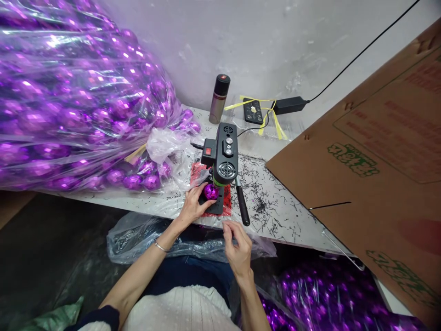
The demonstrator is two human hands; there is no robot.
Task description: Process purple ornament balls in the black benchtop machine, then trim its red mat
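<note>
My left hand [195, 202] grips a shiny purple faceted ball [211, 191] between thumb and fingers. It holds the ball on the black base [216, 209] of a small bench machine that looks like a mini drill press [227, 151], right under its green-ringed head. The lever with a black grip [243, 206] hangs on the machine's right side. Closer to me, at the table's front edge, my right hand [238, 246] is closed with the fingertips pinched. Anything small in that pinch I cannot make out.
A big clear bag of purple balls [79, 105] fills the left. Small black bits litter the table [292, 225]. A tilted cardboard box [372, 156] stands right, a bottle [219, 99] and power adapter [291, 105] behind. More purple balls [330, 294] lie below right.
</note>
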